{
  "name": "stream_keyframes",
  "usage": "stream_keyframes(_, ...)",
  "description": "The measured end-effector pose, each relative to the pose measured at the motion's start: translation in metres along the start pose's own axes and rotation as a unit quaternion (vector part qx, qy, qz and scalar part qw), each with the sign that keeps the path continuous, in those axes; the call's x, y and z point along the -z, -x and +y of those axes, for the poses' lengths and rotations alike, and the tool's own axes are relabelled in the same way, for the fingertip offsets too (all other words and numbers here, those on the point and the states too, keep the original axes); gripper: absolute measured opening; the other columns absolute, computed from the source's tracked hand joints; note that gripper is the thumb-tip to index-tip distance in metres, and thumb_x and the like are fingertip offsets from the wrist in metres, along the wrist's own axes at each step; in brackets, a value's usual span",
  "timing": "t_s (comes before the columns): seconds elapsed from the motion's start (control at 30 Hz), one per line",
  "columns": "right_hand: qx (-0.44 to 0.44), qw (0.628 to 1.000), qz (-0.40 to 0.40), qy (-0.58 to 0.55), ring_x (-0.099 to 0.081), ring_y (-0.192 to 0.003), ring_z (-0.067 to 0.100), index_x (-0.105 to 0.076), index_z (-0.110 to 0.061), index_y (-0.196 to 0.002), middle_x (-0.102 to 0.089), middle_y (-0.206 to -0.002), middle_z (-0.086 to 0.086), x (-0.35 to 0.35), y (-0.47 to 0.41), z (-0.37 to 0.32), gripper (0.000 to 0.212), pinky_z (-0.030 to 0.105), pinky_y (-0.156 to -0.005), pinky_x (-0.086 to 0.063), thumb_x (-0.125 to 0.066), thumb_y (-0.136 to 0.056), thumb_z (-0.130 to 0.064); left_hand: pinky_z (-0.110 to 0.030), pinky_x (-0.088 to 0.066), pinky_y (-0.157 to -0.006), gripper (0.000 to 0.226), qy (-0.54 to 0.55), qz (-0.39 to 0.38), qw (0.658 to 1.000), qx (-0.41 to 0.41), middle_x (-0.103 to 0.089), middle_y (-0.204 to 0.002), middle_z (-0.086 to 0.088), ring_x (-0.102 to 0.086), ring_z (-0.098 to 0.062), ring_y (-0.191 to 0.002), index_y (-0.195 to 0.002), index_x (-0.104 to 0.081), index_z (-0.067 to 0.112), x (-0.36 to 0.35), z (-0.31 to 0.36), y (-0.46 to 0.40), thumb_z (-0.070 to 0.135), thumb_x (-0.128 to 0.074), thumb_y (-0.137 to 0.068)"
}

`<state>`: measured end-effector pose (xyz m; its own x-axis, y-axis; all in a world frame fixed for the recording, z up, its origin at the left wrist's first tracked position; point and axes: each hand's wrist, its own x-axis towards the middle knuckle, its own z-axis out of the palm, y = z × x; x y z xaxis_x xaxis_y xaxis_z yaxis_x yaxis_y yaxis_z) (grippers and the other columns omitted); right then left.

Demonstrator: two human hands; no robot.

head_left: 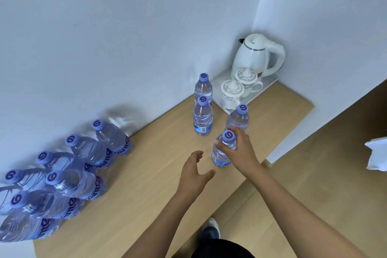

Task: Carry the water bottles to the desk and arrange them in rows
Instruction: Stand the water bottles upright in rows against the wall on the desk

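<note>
Right hand (238, 148) is pinching the near bottle (222, 153) just under its cap; left hand (193, 173) is hovering spread and empty. Risk: the wrist is crowding the neighbouring bottle (237, 119), which may topple.

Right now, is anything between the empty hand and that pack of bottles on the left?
Nothing visible: only bare desk top lies between the open left hand and the wrapped pack of water bottles.
</note>
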<state>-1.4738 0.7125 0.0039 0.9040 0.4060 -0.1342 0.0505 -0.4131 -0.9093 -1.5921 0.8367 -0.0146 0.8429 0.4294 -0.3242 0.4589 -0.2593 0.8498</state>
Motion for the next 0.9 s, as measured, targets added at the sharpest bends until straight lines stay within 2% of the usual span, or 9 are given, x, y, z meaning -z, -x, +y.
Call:
stream_keyframes(0.03, 0.000, 1.000, -0.003, -0.013, -0.058, -0.114, 0.021, -0.057, -0.017, -0.118, -0.062, -0.116, 0.004, -0.001, -0.001, 0.001, 0.046, 0.038, -0.098, -0.048, -0.079, -0.082, -0.036, -0.018, -0.034, -0.091, 0.063, 0.002, 0.001, 1.000, 0.004, -0.053, -0.135, 0.003, -0.047, -0.007, -0.121, -0.134, -0.046, 0.019, -0.001, -0.001, -0.002, 0.021, -0.079, -0.080)
stream_keyframes(0.13, -0.006, 0.999, -0.001, -0.047, -0.060, -0.098, -0.004, -0.057, -0.036, -0.106, -0.063, -0.104, -0.013, -0.004, -0.002, 0.003, 0.036, 0.009, -0.081, -0.045, -0.081, -0.079, -0.042, -0.017, -0.034, -0.090, 0.064, 0.007, 0.002, 1.000, 0.014, -0.053, -0.135, 0.003, -0.046, -0.006, -0.120, -0.135, -0.046, 0.019, -0.004, -0.002, -0.007, 0.019, -0.079, -0.080)
stream_keyframes(0.2, -0.009, 0.997, -0.005, -0.071, -0.061, -0.089, -0.009, -0.057, -0.038, -0.098, -0.064, -0.097, -0.015, -0.007, -0.002, 0.003, 0.028, 0.005, -0.075, -0.045, -0.080, -0.081, -0.039, -0.015, -0.034, -0.087, 0.066, 0.011, 0.003, 1.000, 0.020, -0.053, -0.135, 0.002, -0.046, -0.006, -0.119, -0.136, -0.045, 0.019, -0.005, -0.003, -0.008, 0.019, -0.079, -0.079)
stream_keyframes(0.3, -0.018, 0.994, -0.007, -0.109, -0.061, -0.079, -0.002, -0.059, -0.027, -0.094, -0.065, -0.087, -0.009, -0.010, -0.006, 0.004, 0.021, 0.009, -0.071, -0.049, -0.078, -0.085, -0.029, -0.011, -0.033, -0.082, 0.069, 0.015, -0.001, 1.000, 0.028, -0.053, -0.134, 0.001, -0.047, -0.007, -0.120, -0.137, -0.044, 0.020, -0.006, -0.004, -0.009, 0.019, -0.080, -0.078)
stream_keyframes(0.47, -0.049, 0.987, -0.043, -0.149, -0.058, -0.078, 0.004, -0.059, -0.005, -0.102, -0.061, -0.085, -0.003, -0.010, -0.014, -0.006, 0.026, 0.010, -0.071, -0.047, -0.074, -0.088, -0.020, -0.017, -0.035, -0.088, 0.078, 0.019, -0.016, 0.999, 0.028, -0.051, -0.136, 0.003, -0.047, -0.010, -0.123, -0.139, -0.041, 0.023, 0.000, -0.005, -0.011, 0.023, -0.084, -0.074)
stream_keyframes(0.6, -0.045, 0.980, -0.075, -0.180, -0.063, -0.077, -0.001, -0.064, -0.004, -0.101, -0.067, -0.083, -0.008, -0.008, -0.017, -0.031, 0.020, 0.009, -0.071, -0.048, -0.072, -0.089, -0.017, -0.021, -0.036, -0.095, 0.088, 0.046, -0.012, 0.999, 0.014, -0.050, -0.137, 0.008, -0.045, -0.006, -0.126, -0.140, -0.041, 0.026, 0.019, 0.001, -0.011, 0.031, -0.089, -0.067)
stream_keyframes(0.67, -0.038, 0.975, -0.089, -0.200, -0.064, -0.077, -0.001, -0.066, -0.008, -0.097, -0.068, -0.079, -0.011, -0.011, -0.017, -0.051, 0.017, 0.009, -0.069, -0.048, -0.074, -0.087, -0.019, -0.017, -0.036, -0.096, 0.091, 0.059, -0.015, 0.998, -0.003, -0.049, -0.137, 0.013, -0.044, -0.002, -0.126, -0.141, -0.041, 0.028, 0.032, 0.008, -0.008, 0.034, -0.091, -0.065)
stream_keyframes(0.77, -0.031, 0.970, -0.106, -0.216, -0.064, -0.078, 0.009, -0.067, -0.013, -0.089, -0.067, -0.079, -0.004, -0.017, -0.016, -0.082, 0.016, 0.022, -0.075, -0.051, -0.074, -0.083, -0.026, -0.002, -0.040, -0.082, 0.084, 0.091, -0.020, 0.995, -0.044, -0.056, -0.132, 0.015, -0.054, 0.009, -0.114, -0.135, -0.045, 0.028, 0.052, 0.019, 0.000, 0.026, -0.092, -0.065)
stream_keyframes(0.9, -0.012, 0.969, -0.119, -0.218, -0.062, -0.075, 0.014, -0.062, -0.008, -0.081, -0.064, -0.079, 0.004, -0.030, -0.009, -0.119, 0.021, 0.028, -0.072, -0.051, -0.071, -0.088, -0.025, -0.011, -0.050, -0.077, 0.074, 0.130, -0.015, 0.988, -0.084, -0.066, -0.117, 0.017, -0.064, 0.000, -0.103, -0.129, -0.051, 0.028, 0.079, 0.028, 0.014, 0.022, -0.090, -0.066)
